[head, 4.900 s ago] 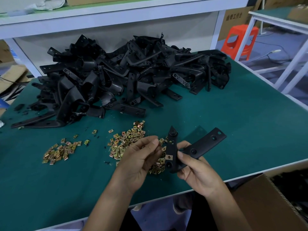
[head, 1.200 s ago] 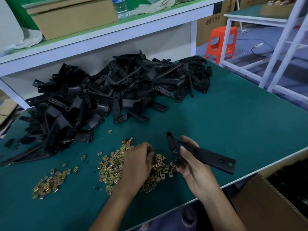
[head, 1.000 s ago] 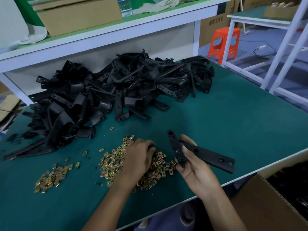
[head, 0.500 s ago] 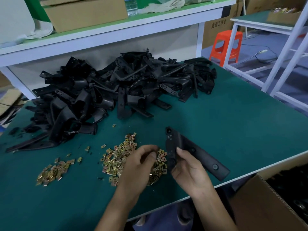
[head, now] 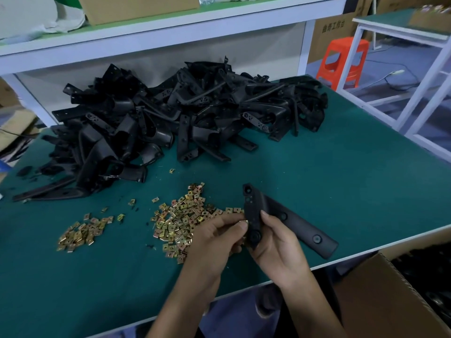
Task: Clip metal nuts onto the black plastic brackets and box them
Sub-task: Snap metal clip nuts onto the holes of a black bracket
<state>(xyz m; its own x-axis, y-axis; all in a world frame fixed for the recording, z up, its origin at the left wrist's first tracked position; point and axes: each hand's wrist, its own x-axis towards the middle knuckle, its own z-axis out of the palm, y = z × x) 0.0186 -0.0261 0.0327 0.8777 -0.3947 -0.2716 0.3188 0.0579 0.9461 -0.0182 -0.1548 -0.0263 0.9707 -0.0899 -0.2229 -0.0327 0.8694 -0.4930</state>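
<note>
My right hand (head: 277,245) grips a black plastic bracket (head: 290,219) just above the table's front edge; its long arm points right and a short arm points away from me. My left hand (head: 214,237) pinches a small brass-coloured metal nut (head: 244,223) against the bracket's left edge. Beside the left hand lies a heap of loose metal nuts (head: 181,215), with a smaller heap (head: 81,234) further left. A big pile of black brackets (head: 175,113) fills the back of the table.
The green table (head: 317,186) ends in a white front edge. An open cardboard box (head: 380,296) stands below it at the lower right. A white shelf (head: 170,28) with a cardboard box runs across the back. An orange stool (head: 341,59) and a white frame stand at right.
My left hand lifted out of the nut heap with one nut and brought it to the bracket. My right hand turned the bracket and drew it closer to me.
</note>
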